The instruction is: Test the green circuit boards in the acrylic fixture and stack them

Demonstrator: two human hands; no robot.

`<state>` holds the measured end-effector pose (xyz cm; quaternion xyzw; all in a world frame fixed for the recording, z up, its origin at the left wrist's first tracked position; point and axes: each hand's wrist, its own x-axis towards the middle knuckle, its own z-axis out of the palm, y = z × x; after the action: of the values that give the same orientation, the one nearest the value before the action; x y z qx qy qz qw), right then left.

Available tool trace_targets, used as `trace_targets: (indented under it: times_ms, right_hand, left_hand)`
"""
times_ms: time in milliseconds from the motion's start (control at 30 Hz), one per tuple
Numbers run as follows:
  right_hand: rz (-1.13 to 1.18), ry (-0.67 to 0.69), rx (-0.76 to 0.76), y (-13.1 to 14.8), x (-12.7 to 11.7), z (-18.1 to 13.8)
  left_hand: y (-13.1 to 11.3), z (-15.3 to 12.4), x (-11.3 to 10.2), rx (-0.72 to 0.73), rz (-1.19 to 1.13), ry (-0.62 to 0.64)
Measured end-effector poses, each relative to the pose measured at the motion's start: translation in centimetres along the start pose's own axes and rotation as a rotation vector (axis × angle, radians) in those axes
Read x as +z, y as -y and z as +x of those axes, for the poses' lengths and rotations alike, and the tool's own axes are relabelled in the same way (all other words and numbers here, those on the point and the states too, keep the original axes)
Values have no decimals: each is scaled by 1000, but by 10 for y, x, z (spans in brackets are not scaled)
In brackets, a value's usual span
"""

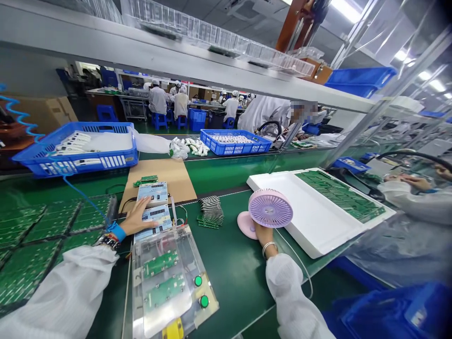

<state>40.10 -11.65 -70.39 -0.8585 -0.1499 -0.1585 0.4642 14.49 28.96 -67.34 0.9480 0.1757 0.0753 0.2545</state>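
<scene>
Green bench (pixel 233 263) carries test jig (pixel 165 282), pink fan (pixel 270 208), white tray (pixel 303 219), cardboard sheet (pixel 176 176)

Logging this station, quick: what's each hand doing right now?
Left hand: open, resting flat on a display board.
Right hand: at the pink desk fan, grip hidden, cannot be told.

white sleeves (pixel 63 292), blue wrist strap (pixel 117 231)

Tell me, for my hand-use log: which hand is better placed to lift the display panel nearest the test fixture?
Left, likely: the left hand lies on that display panel, while the right hand holds the pink fan farther off.
</scene>
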Motion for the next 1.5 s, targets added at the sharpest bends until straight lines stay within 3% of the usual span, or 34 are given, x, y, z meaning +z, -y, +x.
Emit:
trace_targets:
  times_ms: [300,433,533,633,800,1033,1133,1500]
  right_hand:
    - [59,-208,237,1,-14,-25]
    - [187,-377,258,8,-9,-51]
    - [278,-429,251,18,2,-69]
    - [368,-326,215,27,16,-81]
    - [419,-3,130,39,30,-85]
    - [213,314,-87,53,31,-86]
    - [117,339,-178,54,31,-87]
    - [89,351,-202,56,29,-87]
  left_hand:
    - [-5,-2,-2,-25,-111,11]
    - [-5,-3,-2,-19,-106,9]
    - [-5,-4,-3,-29,-110,18]
    - [-8,-6,-4,-42,-118,25]
    - [-10,-7,-6,-47,-129,43]
    - [-1,-4,-3,-45,-150,14]
    - [1,-2,-3,-38,-161,-9]
    - [1,-4,0,-53,-151,-42]
